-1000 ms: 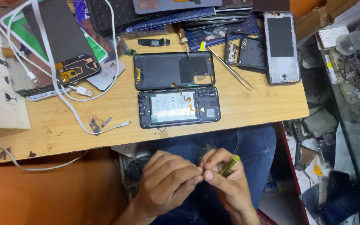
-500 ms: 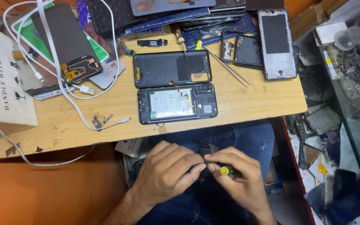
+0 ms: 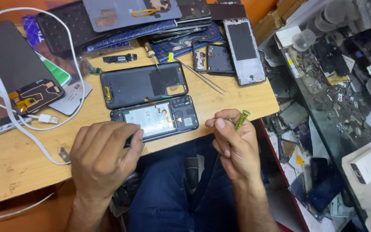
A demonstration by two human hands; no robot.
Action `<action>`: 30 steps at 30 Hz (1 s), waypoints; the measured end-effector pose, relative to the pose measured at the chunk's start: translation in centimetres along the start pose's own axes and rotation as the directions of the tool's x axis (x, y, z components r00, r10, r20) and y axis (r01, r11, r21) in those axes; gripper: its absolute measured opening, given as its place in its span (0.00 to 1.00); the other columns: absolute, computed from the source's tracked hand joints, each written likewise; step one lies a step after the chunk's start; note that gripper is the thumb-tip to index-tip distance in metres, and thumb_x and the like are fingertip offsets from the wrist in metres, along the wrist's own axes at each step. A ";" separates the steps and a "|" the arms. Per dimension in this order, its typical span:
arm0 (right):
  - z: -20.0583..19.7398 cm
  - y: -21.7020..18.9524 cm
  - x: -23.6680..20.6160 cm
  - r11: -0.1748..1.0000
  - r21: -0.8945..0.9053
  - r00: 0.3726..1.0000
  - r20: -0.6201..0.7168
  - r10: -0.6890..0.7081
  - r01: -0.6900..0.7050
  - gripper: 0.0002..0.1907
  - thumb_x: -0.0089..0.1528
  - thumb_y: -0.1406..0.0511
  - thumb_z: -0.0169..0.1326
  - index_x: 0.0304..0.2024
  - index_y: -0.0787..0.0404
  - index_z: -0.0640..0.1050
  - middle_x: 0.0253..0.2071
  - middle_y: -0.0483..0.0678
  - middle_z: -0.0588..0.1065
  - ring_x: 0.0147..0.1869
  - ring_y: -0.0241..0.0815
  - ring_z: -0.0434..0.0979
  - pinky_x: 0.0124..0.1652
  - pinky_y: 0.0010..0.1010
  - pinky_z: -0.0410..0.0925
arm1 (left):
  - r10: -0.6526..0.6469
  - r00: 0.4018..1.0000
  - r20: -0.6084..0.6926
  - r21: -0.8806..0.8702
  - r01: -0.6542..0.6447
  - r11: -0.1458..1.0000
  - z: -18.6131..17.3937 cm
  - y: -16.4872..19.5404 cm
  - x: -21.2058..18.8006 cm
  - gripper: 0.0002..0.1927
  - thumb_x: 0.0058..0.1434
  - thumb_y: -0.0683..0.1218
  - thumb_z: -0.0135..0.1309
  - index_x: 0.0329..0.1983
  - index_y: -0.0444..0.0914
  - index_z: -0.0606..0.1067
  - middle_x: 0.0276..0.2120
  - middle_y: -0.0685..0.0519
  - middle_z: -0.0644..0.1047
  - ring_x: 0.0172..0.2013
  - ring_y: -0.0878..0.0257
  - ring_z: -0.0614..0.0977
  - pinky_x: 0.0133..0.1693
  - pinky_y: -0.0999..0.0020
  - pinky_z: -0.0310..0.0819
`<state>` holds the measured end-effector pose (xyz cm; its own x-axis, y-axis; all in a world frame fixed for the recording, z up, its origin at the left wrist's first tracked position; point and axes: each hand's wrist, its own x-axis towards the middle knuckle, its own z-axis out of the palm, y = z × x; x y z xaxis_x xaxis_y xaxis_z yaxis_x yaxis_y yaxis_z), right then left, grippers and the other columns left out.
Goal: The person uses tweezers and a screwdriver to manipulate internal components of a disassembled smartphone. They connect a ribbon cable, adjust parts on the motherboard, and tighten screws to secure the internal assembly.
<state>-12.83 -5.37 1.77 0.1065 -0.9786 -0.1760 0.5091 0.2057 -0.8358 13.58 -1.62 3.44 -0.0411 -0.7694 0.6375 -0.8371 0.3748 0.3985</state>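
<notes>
the right hand [image 3: 232, 144] pinches a green-handled screwdriver [image 3: 241, 120] in closed fingers just right of the opened phone [image 3: 155, 119], whose long axis runs left-right along the table edge [image 3: 237, 109], while the left hand [image 3: 104, 157], curled, touches its near-left corner, nearer.

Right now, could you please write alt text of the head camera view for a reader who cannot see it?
A person's left hand rests on the corner of an opened phone on a wooden table, while the right hand holds a green-handled screwdriver beside it. The removed back cover lies just behind the phone, with tweezers, a white cable and other phone parts around.
</notes>
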 end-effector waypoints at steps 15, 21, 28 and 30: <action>2.2 2.8 -2.5 0.249 -0.871 0.777 0.208 -0.594 0.424 0.08 0.65 0.75 0.64 0.46 0.64 0.80 0.44 0.52 0.84 0.31 0.35 0.74 0.32 0.21 0.66 | 0.069 0.998 0.010 -0.005 -0.069 0.998 0.0 0.0 -0.2 0.07 0.58 0.40 0.66 0.39 0.37 0.80 0.34 0.54 0.80 0.39 0.58 0.82 0.41 0.62 0.71; 3.7 3.1 -1.7 -0.163 -0.786 0.602 0.572 -0.558 0.597 0.11 0.60 0.75 0.67 0.43 0.65 0.79 0.43 0.52 0.83 0.46 0.43 0.86 0.43 0.27 0.77 | 0.058 0.996 0.064 0.033 -0.060 0.998 0.0 0.1 -0.1 0.07 0.61 0.43 0.65 0.41 0.38 0.80 0.36 0.55 0.81 0.43 0.60 0.83 0.44 0.62 0.71; 4.6 2.6 -1.6 -0.204 -0.787 0.623 0.593 -0.511 0.582 0.13 0.59 0.73 0.69 0.44 0.63 0.80 0.43 0.52 0.82 0.45 0.44 0.86 0.43 0.28 0.77 | 0.047 0.995 0.086 0.025 -0.049 0.998 -0.1 0.1 -0.1 0.07 0.62 0.45 0.64 0.40 0.39 0.80 0.37 0.56 0.81 0.44 0.61 0.83 0.44 0.63 0.69; 4.5 2.6 -1.6 -0.191 -0.791 0.632 0.587 -0.507 0.581 0.13 0.59 0.73 0.68 0.44 0.63 0.80 0.44 0.52 0.82 0.46 0.44 0.86 0.44 0.28 0.77 | 0.045 0.995 0.086 0.020 -0.047 0.999 0.0 0.1 -0.1 0.06 0.62 0.44 0.64 0.40 0.39 0.80 0.37 0.56 0.81 0.44 0.61 0.83 0.44 0.63 0.69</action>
<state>-7.84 -3.24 2.25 0.3105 -0.7228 0.6174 -0.7108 -0.6078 -0.3540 13.54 -1.48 3.40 -0.1255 -0.7935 0.5955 -0.8451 0.3999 0.3548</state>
